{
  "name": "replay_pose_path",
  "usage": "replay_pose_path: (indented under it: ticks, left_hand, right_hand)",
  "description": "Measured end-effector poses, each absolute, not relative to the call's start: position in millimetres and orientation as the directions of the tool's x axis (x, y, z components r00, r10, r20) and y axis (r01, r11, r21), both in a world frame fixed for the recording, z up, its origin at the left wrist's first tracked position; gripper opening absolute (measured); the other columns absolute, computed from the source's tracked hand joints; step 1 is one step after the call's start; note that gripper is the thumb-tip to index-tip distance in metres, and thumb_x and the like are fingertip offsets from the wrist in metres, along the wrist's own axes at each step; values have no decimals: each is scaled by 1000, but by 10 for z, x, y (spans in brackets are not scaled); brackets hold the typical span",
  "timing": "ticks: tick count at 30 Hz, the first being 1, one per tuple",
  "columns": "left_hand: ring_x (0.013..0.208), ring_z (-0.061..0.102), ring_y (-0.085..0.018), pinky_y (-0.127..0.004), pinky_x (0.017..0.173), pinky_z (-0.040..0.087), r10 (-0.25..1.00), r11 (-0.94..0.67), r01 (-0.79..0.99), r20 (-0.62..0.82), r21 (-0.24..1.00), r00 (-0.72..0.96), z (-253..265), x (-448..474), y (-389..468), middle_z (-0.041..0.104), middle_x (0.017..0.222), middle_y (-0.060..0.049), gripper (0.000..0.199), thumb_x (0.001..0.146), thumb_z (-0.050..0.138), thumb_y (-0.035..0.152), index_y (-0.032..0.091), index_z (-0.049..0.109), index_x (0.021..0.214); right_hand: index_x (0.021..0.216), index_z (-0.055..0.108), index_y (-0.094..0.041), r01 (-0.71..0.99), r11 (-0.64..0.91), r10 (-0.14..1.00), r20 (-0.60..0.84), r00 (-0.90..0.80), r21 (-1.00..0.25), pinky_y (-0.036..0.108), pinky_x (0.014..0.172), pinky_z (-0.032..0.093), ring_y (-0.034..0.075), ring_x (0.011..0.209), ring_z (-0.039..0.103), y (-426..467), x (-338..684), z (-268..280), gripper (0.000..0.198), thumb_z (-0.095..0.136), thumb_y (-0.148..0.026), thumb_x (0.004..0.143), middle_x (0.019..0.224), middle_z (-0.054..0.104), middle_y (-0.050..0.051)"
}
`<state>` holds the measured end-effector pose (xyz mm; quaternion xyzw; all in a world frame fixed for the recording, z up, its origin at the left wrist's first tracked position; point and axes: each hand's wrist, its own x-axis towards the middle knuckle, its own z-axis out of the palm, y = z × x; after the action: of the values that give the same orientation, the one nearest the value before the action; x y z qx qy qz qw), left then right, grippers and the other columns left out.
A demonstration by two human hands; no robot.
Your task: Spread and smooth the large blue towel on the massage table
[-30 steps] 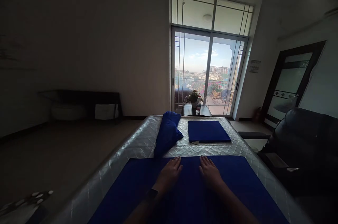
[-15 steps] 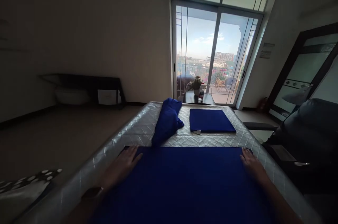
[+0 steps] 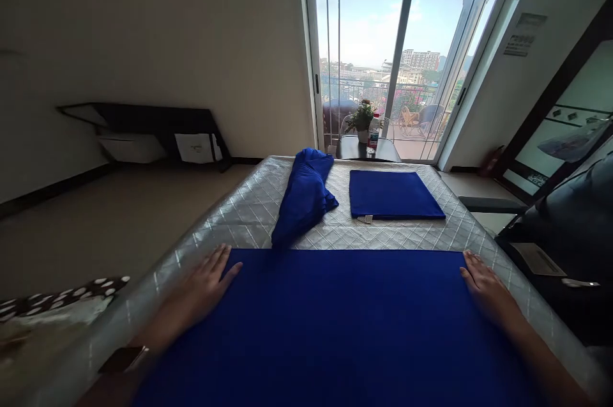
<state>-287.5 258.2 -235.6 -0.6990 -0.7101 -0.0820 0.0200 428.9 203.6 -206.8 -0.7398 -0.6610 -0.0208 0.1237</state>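
Two hands lie flat on a big blue cloth (image 3: 345, 317). We see the left hand (image 3: 198, 295) at the left edge of the cloth and the right hand (image 3: 488, 292) at the right edge. The fingers (image 3: 218, 260) of both hands are straight and spread, and they grasp nothing; they just press down on the cloth. The cloth lies smooth on a table (image 3: 249, 215) with a shiny gray quilted cover, and it fills the space between the two hands. Past the fingertips, farther up the table, a bunched blue cloth (image 3: 304, 196) lies in a heap. Its near tip is just beside the far edge of the big cloth. Next to it on the right lies a folded blue cloth (image 3: 393, 195), flat and square. Behind the table, a small plant (image 3: 361, 118) stands before the glass door (image 3: 383, 43).
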Motion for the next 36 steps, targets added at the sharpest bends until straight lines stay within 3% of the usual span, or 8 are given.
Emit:
replay_pose_path:
  ticks: [3,9,17,22,26,28,30,36]
  left_hand:
    - [156,24,-31,-51,123,29,986,-2,996,166,90,-13,-2390,-2904,2582,25,169,-11,78,99,25,56,11,20,162]
    - [152,32,-32,-54,120,35,976,-102,991,199,85,83,-2280,-2818,2551,43,161,-14,72,94,27,50,12,42,154]
    - [153,31,-32,-49,124,28,982,-10,995,188,99,-9,-1911,-2487,2413,36,162,-23,81,97,24,52,-4,33,154]
    - [148,39,-37,-52,123,30,961,56,998,270,35,-63,-1650,-2226,2241,43,157,-27,79,97,26,51,-7,44,147]
    - [138,53,-35,-48,117,40,915,-197,979,367,51,164,-1490,-1455,2063,59,145,-24,64,102,25,44,3,59,139]
    - [134,58,-29,-41,115,43,893,-326,942,353,75,281,-1484,-934,2024,64,141,-18,58,104,27,44,11,64,135]
    - [136,56,-25,-38,116,43,869,-395,915,356,84,342,-1525,-458,2030,63,144,-13,53,106,29,45,17,64,135]
    - [144,48,-27,-49,118,41,819,-499,863,370,80,439,-1764,77,2132,59,149,-14,45,106,34,35,19,57,142]
  right_hand:
    - [159,31,-9,986,-94,969,213,121,-136,52,126,25,27,155,25,2045,4321,-2106,72,17,-51,101,166,33,13]
    - [157,35,-6,988,-116,973,188,133,-102,50,124,30,26,154,28,2029,4282,-2064,70,18,-45,101,164,35,14]
    - [155,35,-2,987,-144,974,169,153,-64,47,125,28,25,154,29,1885,4059,-1776,65,20,-35,101,164,35,17]
    - [152,40,-1,990,-142,974,174,142,-13,51,125,26,28,153,31,1760,3862,-1500,61,25,-28,99,161,38,20]
    - [152,42,-3,999,29,974,226,-19,-42,47,127,20,27,152,32,1671,3224,-1346,59,30,-21,98,161,38,19]
    - [154,42,-10,986,150,967,218,-131,-76,41,127,21,21,152,32,1657,2730,-1318,58,30,-25,100,162,39,12]
    - [155,38,-8,945,249,959,192,-209,-214,42,128,18,22,154,28,1670,2238,-1314,60,29,-31,101,163,36,13]
    - [154,41,-9,914,297,952,161,-260,-277,38,128,20,19,153,29,1761,1532,-1434,59,25,-33,103,163,38,11]
